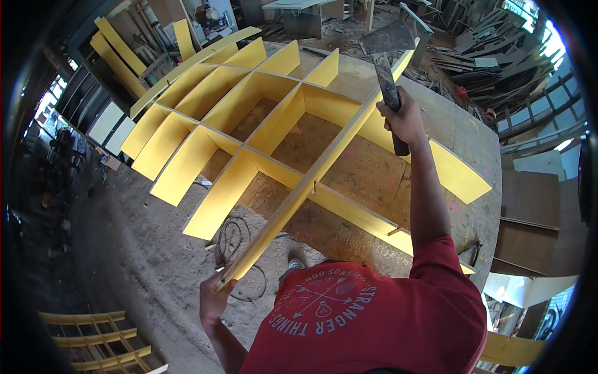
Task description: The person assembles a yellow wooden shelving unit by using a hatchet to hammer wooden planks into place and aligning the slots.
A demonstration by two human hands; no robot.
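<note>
A large lattice of yellow wooden slats (283,128), interlocked on edge, lies across a wooden worktable (458,121). One long slat (339,144) runs diagonally over the others from the far right to my near left. My left hand (215,296) is closed around its near end. Raised above the frame's right side, my right hand (405,118) grips a hatchet (387,87) by its dark handle. The hatchet's broad, flared head points up and away, over the long slat's far end. Some of my left fingers are hidden beneath the slat.
A coiled cable (233,240) lies on the dusty floor below the table's near edge. Another slatted frame (103,340) is at the lower left. Yellow boards (118,59) lean at the back left. Scrap wood (473,59) is piled at the back right, with brown panels (529,199) beside the table.
</note>
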